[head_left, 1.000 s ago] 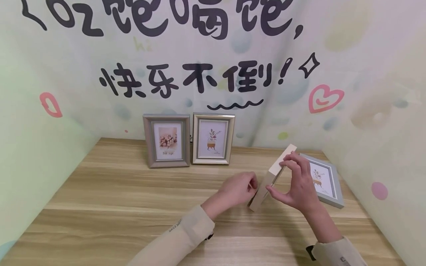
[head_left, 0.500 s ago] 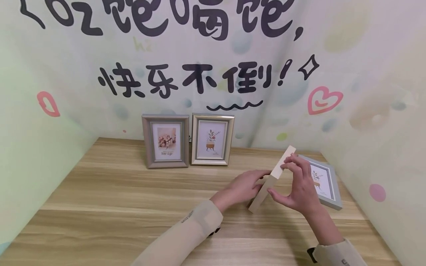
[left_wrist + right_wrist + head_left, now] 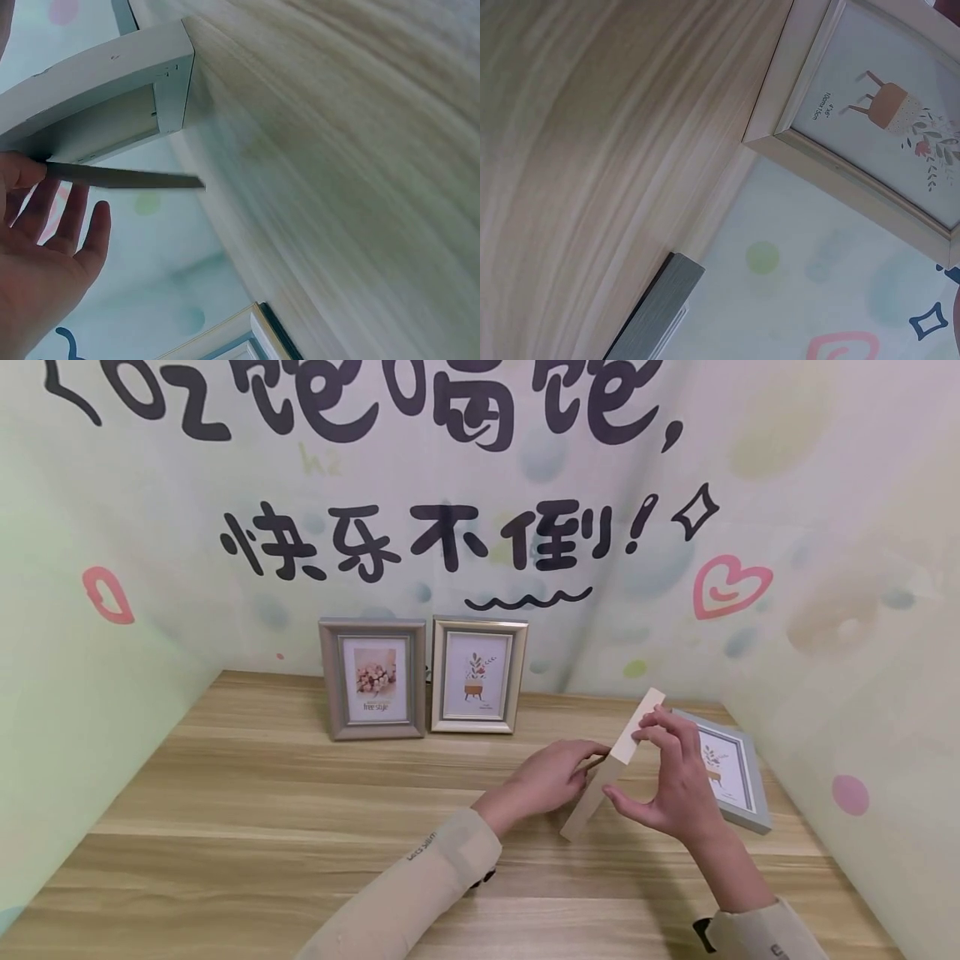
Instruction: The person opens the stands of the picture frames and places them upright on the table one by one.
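A pale cream picture frame [image 3: 600, 797] stands on edge, turned nearly side-on in the head view. My right hand [image 3: 678, 785] holds it from the right, fingers over the upper edge and thumb lower at the side. At its back, my left hand [image 3: 542, 775] pinches the thin dark stand [image 3: 124, 178] between thumb and index finger, while the other fingers spread below. The stand sticks out from the frame's back. The right wrist view shows the frame's front, with a plant drawing [image 3: 889, 105]; the right fingers are mostly hidden there.
A grey picture frame [image 3: 752, 785] lies face up close to the right hand. Toward the back wall, a brownish-pink frame [image 3: 375, 729] and a gold-rimmed frame [image 3: 517, 677] stand side by side. Printed walls enclose the wooden table [image 3: 300, 810] on three sides.
My left hand has shifted right and up, from curled near the frame's lower edge to pinching its stand. The frame has turned slightly. The right hand keeps its hold.
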Available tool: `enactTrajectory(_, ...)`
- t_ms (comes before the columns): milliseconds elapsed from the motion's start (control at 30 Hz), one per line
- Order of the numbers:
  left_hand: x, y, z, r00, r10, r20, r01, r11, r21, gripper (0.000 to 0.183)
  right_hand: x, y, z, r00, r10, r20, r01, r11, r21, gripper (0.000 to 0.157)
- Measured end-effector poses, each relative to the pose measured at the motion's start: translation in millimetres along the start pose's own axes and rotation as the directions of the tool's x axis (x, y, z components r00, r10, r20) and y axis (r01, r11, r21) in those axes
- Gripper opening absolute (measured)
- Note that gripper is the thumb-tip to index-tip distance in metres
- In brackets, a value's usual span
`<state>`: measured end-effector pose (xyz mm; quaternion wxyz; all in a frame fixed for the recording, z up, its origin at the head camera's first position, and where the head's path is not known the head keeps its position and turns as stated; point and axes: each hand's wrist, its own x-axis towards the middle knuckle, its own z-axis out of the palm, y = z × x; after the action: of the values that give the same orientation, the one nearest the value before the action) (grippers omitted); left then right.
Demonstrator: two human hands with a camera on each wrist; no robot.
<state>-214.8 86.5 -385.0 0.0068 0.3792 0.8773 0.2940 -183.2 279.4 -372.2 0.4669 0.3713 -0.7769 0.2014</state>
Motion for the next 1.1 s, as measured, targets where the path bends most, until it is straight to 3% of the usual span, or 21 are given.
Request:
enactTrajectory(233, 3.2, -1.4, -2.2, 0.998, 0.057, -0.029, -0.054, 0.993, 0.108, 0.049, 1, -1, 0.1, 1.0, -0.001, 0.0, 0.001, 1.0, 0.006, 0.073)
enactTrajectory(400, 4.5, 0.5, -6.9, 0.998, 0.062, -0.012, -0.056, 0.959, 0.277, 0.046, 1, -1, -0.3, 1.0, 0.003, 0.004, -0.003, 1.0, 0.002, 0.073)
enactTrajectory(533, 4.4, 0.7, -9.4, 0.998, 0.064, 0.009, -0.063, 0.931, 0.359, 0.045, 0, -1, -1.0, 1.0, 0.006, 0.006, -0.006, 1.0, -0.002, 0.074)
enactTrajectory(767, 0.3, 1.5, -11.6, 0.998, 0.058, 0.021, -0.061, 0.921, 0.385, 0.047, -2, 0, -0.7, 1.0, 0.005, 0.007, -0.005, 1.0, -0.008, 0.074)
enactTrajectory(1100, -22.8, 2.4, -18.1, 0.997, 0.042, -0.061, -0.023, 0.957, 0.289, 0.042, 0, 0, -0.9, 1.0, -0.007, 0.012, 0.007, 1.0, -0.015, 0.075)
